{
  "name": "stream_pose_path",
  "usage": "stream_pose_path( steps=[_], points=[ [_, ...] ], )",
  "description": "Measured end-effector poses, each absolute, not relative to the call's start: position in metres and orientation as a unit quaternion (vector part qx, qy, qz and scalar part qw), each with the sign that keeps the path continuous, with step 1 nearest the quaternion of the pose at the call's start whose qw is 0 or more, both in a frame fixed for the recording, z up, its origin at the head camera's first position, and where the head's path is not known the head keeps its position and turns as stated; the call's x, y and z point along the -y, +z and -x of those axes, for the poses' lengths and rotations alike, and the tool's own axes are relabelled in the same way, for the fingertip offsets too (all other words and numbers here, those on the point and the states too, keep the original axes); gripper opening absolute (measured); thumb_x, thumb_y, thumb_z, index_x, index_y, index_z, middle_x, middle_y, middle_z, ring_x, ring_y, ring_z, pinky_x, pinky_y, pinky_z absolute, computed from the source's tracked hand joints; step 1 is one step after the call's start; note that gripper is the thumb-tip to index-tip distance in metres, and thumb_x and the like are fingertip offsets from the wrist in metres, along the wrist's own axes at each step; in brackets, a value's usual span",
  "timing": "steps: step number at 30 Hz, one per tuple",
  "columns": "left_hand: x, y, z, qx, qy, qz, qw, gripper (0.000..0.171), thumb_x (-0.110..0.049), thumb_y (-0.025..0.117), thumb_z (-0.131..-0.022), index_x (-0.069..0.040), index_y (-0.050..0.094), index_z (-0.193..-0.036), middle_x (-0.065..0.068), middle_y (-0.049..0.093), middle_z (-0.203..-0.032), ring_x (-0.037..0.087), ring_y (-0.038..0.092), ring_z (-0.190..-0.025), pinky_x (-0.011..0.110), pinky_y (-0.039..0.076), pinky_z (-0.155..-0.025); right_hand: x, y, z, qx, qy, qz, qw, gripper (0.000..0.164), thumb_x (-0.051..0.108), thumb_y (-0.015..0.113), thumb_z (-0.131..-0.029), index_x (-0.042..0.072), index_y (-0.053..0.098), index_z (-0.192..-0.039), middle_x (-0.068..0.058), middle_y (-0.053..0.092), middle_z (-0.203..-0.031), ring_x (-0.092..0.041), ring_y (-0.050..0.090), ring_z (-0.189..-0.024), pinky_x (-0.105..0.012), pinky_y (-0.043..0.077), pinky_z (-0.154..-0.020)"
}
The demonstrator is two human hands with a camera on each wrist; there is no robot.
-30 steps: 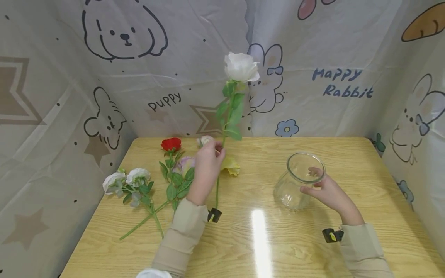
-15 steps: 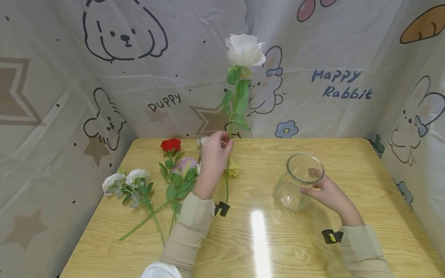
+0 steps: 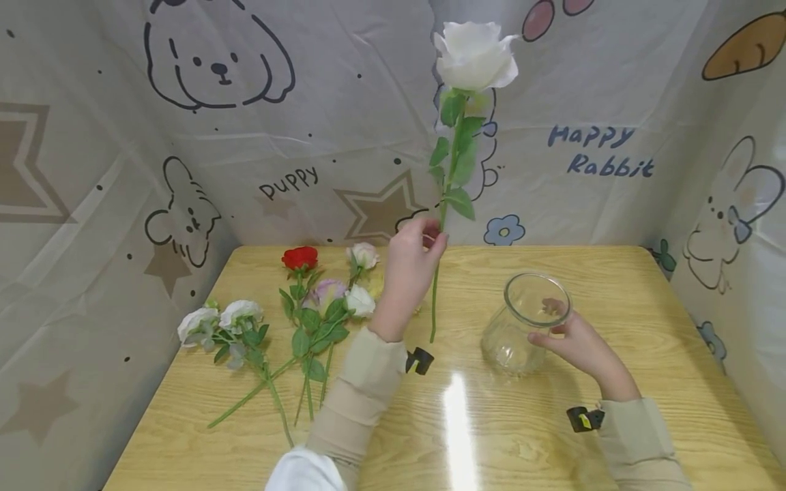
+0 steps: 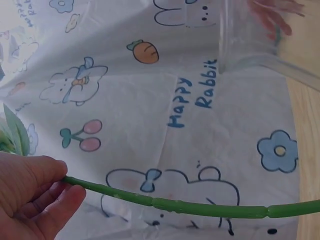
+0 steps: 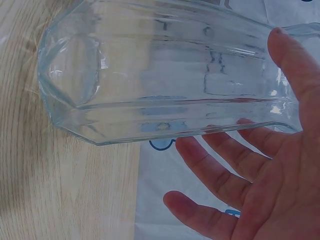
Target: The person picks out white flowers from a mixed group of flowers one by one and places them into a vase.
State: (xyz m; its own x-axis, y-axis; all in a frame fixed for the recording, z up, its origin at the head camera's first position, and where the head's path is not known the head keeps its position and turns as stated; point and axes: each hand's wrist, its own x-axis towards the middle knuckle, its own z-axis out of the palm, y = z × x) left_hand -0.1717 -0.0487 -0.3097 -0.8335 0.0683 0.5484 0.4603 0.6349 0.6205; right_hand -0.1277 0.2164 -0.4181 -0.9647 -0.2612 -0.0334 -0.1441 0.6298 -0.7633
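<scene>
My left hand (image 3: 406, 276) pinches the green stem of a white rose (image 3: 476, 58) between thumb and fingertips. The rose stands nearly upright above the table, bloom high in front of the curtain, lower stem hanging below the hand. In the left wrist view the bare stem (image 4: 175, 205) runs right from the fingertips. A clear glass vase (image 3: 512, 341) stands on the table to the right of the rose. Around its neck my right hand (image 3: 580, 346) curls, thumb on the near side; in the right wrist view several fingers (image 5: 215, 167) lie along the glass wall (image 5: 120, 125).
On the left of the wooden table (image 3: 467, 423) lie a red rose (image 3: 300, 258), a purple flower (image 3: 329, 290), a pale pink flower (image 3: 364, 256), a small white rose (image 3: 360, 301) and white blooms (image 3: 199, 325) with crossed stems. A printed curtain (image 3: 356, 123) encloses the table.
My left hand has carried the white rose up and to the right, toward the vase, uncovering flowers behind it. The right hand and vase have stayed in place.
</scene>
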Motion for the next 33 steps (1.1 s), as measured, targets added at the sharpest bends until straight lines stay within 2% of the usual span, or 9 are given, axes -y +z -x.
stream_pose_path(
  steps=[6, 16, 22, 33],
  points=[
    [0.027, -0.299, 0.171, 0.860, -0.412, 0.165, 0.253, 0.013, -0.006, 0.061, -0.084, 0.001, 0.060, -0.095, 0.009, 0.062, -0.085, 0.014, 0.060, -0.072, 0.012, 0.046, -0.063, -0.218, -0.417, 0.127, -0.900, -0.415, 0.111, 0.072, 0.072, 0.028, 0.064, -0.083, -0.009, 0.026, -0.132, -0.034, 0.031, -0.128, -0.050, 0.044, -0.101, -0.051, 0.047, -0.071],
    [0.002, -0.281, 0.170, 0.828, -0.427, 0.212, 0.297, 0.014, -0.006, 0.061, -0.084, 0.003, 0.060, -0.095, 0.009, 0.063, -0.085, 0.012, 0.059, -0.071, 0.008, 0.044, -0.062, -0.217, -0.417, 0.128, -0.902, -0.413, 0.097, 0.085, 0.075, 0.032, 0.064, -0.082, -0.008, 0.025, -0.133, -0.034, 0.031, -0.129, -0.051, 0.044, -0.103, -0.052, 0.046, -0.072],
    [-0.009, -0.271, 0.168, 0.820, -0.437, 0.228, 0.291, 0.015, -0.008, 0.060, -0.085, 0.001, 0.060, -0.097, 0.008, 0.062, -0.086, 0.010, 0.058, -0.071, 0.005, 0.042, -0.060, -0.217, -0.419, 0.129, -0.903, -0.410, 0.102, 0.081, 0.073, 0.031, 0.064, -0.082, -0.007, 0.026, -0.132, -0.034, 0.030, -0.129, -0.051, 0.045, -0.102, -0.051, 0.047, -0.072],
    [-0.018, -0.257, 0.166, 0.790, -0.477, 0.253, 0.290, 0.016, -0.009, 0.059, -0.086, 0.001, 0.058, -0.099, 0.008, 0.061, -0.088, 0.011, 0.058, -0.075, 0.007, 0.044, -0.063, -0.217, -0.419, 0.130, -0.898, -0.419, 0.103, 0.080, 0.073, 0.030, 0.064, -0.082, -0.007, 0.026, -0.132, -0.034, 0.030, -0.130, -0.050, 0.044, -0.103, -0.053, 0.045, -0.075]
  ],
)
